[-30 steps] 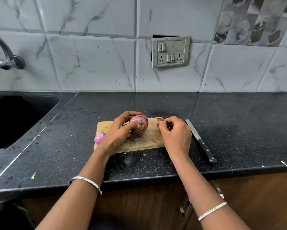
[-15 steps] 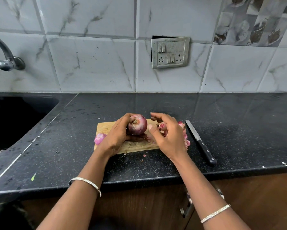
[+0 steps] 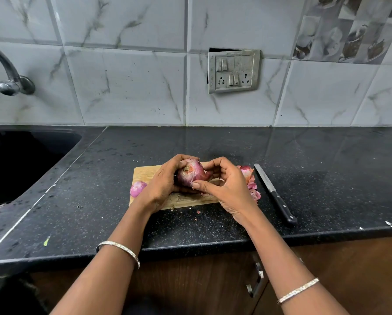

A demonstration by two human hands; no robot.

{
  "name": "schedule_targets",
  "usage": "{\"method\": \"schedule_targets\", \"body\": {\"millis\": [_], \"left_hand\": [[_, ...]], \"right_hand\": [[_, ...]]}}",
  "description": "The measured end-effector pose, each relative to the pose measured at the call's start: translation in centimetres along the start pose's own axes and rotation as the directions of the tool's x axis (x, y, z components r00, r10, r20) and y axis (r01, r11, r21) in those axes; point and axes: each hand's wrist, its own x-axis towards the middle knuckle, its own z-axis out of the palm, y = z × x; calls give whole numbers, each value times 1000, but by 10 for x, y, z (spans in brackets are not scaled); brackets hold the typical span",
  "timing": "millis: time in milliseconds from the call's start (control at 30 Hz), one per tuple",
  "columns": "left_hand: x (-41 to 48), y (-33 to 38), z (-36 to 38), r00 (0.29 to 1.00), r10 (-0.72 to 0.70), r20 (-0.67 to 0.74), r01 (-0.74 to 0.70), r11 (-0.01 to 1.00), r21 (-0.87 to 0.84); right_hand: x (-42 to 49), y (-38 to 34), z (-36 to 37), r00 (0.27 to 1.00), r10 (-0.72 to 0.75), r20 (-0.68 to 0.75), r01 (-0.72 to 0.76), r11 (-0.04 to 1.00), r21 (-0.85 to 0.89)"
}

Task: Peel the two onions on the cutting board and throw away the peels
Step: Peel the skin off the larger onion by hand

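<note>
A red onion (image 3: pixel 191 172) with its root end up is held just above the wooden cutting board (image 3: pixel 145 172). My left hand (image 3: pixel 162 184) grips it from the left. My right hand (image 3: pixel 224 185) curls round it from the right, thumb pressed on its lower skin. A second, pinker onion (image 3: pixel 137 188) lies at the board's left edge. Loose pink peels (image 3: pixel 250 180) are heaped at the board's right end, partly behind my right hand.
A black-handled knife (image 3: pixel 274 194) lies on the dark counter right of the board. A sink (image 3: pixel 20 160) and tap (image 3: pixel 9 76) are at the left. Small peel scraps (image 3: pixel 198 211) lie in front of the board. The counter's front edge (image 3: pixel 190 246) is close.
My right hand left the peel pile at the board's right end and came back onto the onion. My left hand turned the onion root end up.
</note>
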Motion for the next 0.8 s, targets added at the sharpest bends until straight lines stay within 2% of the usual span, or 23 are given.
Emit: {"method": "schedule_targets", "body": {"millis": [333, 633, 800], "left_hand": [[-1, 2, 2, 999, 5, -50, -3, 1000, 30], [-1, 3, 3, 998, 20, -59, -22, 999, -33], [0, 1, 3, 999, 19, -46, -21, 998, -54]], "right_hand": [[-4, -5, -1, 996, 86, 35, -91, 972, 217], [-3, -6, -2, 997, 77, 17, -79, 989, 123], [-4, -9, -2, 995, 103, -10, -101, 985, 138]]}}
